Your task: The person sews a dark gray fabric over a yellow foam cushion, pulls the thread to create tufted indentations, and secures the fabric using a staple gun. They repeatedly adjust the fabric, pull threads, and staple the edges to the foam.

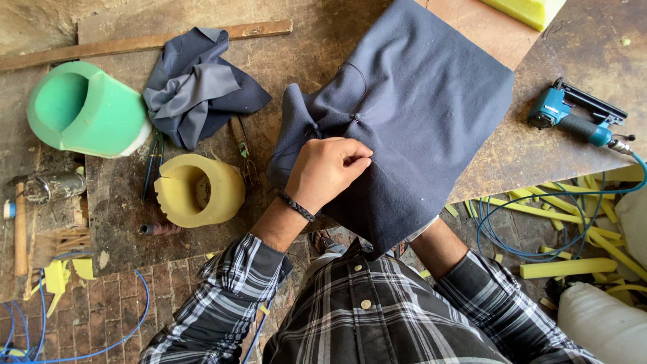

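Left hand (327,172) rests on the dark blue cloth (418,114), fingers (357,156) closed, pinching a fold. Cloth lies spread on the worktop (323,61), overhanging its near edge. Right hand hidden beneath cloth; grip cannot be determined. Yellow foam ring (199,191) lies left

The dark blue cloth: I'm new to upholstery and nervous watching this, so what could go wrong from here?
The dark blue cloth is gathered only under the left hand; the pinch could slip and the folds spread. The right hand is hidden beneath the cloth, so anything pushed through the fabric might catch fingers. The air stapler lies near the table edge, its blue hose dangling; a snag may pull it off.
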